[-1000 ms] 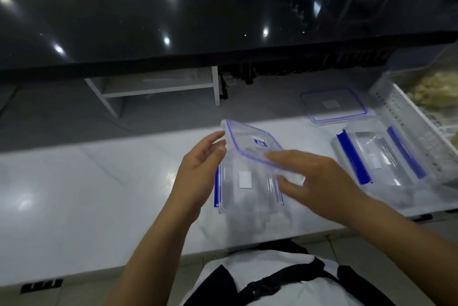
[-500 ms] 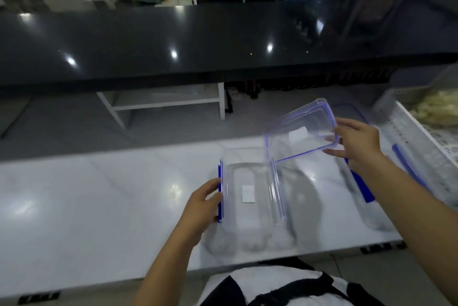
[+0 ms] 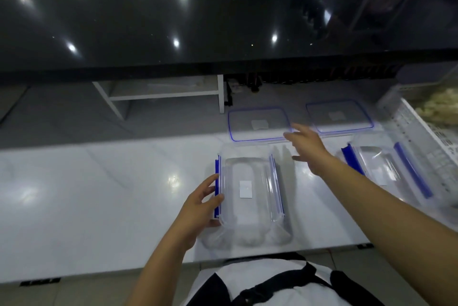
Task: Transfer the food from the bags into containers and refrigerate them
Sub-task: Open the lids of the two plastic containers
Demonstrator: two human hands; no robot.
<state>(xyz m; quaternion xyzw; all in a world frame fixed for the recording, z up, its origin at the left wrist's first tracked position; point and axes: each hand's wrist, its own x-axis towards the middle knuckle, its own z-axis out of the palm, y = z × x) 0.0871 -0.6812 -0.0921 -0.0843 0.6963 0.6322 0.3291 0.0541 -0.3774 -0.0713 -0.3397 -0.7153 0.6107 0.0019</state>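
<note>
near container (image 3: pixel 250 189) sits open on the white counter (image 3: pixel 99 194), close to the front edge, directly ahead of the body. it is gripped at its left wall by the left hand (image 3: pixel 202 202), thumb and fingers curled around the blue clip side. its lid (image 3: pixel 259 123) lies flat just behind it, at the back of the counter. right hand (image 3: pixel 307 150) is held above the counter beside that lid, fingers spread and loose, nothing held.

second container (image 3: pixel 386 169) is seen open to the right, with a second lid (image 3: pixel 339 116) behind it. a white perforated basket (image 3: pixel 421 139) stands at the far right, pale food (image 3: pixel 441 107) inside; whether it is bagged cannot be told.

handling, judged: clear rigid plastic, empty, so very light and easily skidded on the glossy counter; a steadying hold is wanted while filling. best taken by the long side walls under the rim; the hinged blue clips are judged loose and poor for lifting. lids are thin, and flat on the surface they would be hard to pick up except by an edge.

room: wide bare counter to the left. the front edge is near the container. a dark upper ledge (image 3: pixel 223 33) overhangs behind, limiting height at the back.
</note>
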